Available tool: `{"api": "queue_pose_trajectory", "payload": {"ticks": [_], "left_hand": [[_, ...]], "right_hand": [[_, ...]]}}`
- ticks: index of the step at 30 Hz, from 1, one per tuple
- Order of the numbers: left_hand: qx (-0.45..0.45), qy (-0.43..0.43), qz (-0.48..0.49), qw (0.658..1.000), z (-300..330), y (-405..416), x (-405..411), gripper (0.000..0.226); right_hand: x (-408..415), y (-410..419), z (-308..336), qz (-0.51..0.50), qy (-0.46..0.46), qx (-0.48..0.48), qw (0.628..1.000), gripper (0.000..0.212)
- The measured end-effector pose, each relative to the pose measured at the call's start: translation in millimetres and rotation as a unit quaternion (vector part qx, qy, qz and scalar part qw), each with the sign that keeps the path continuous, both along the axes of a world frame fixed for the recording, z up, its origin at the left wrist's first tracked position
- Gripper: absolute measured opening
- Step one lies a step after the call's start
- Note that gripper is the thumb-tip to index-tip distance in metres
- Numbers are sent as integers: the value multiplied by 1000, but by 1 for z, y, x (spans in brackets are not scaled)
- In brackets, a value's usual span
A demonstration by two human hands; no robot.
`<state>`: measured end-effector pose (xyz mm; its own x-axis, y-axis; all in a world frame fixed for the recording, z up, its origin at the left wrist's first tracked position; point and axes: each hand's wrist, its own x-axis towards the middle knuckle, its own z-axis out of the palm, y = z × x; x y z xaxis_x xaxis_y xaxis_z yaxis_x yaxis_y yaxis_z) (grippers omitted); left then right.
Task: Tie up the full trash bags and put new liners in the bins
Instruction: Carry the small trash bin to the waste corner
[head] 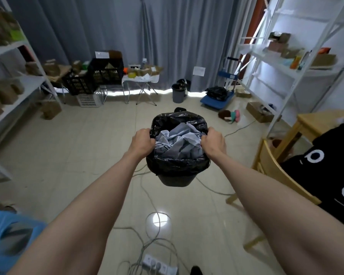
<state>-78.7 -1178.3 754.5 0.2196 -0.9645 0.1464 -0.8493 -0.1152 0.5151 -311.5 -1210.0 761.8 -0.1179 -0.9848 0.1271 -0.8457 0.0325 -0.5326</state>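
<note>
Gripping the rim of a dark bin (176, 180) at frame centre, both hands curl round the black liner (177, 163) folded over its edge: the left hand (142, 140) pinches the plastic at nine o'clock of the opening, the right hand (213, 142) clutches it at three o'clock. Crumpled grey paper (178, 138) fills the bag. Toward twelve o'clock, by the curtain (107, 26), a second grey bin (178, 93) stands on the tiled floor (87, 155). Cables lead to a power strip (157, 266) at six o'clock. A wooden chair (270, 165) sits at three o'clock.
</note>
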Motion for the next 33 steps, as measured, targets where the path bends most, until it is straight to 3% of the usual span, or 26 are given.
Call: {"api": "queue_pose_trajectory", "payload": {"ticks": [13,23,33], "left_hand": [[-17,34,48,998,30,-264,-38,6],[-6,19,51,998,-6,-549,16,6],[-14,36,42,998,22,-815,62,11]], "right_hand": [[-40,-290,37,77,4,-8,997,20],[14,-571,2,70,8,11,997,25],[60,-825,36,43,-21,9,999,24]]}}
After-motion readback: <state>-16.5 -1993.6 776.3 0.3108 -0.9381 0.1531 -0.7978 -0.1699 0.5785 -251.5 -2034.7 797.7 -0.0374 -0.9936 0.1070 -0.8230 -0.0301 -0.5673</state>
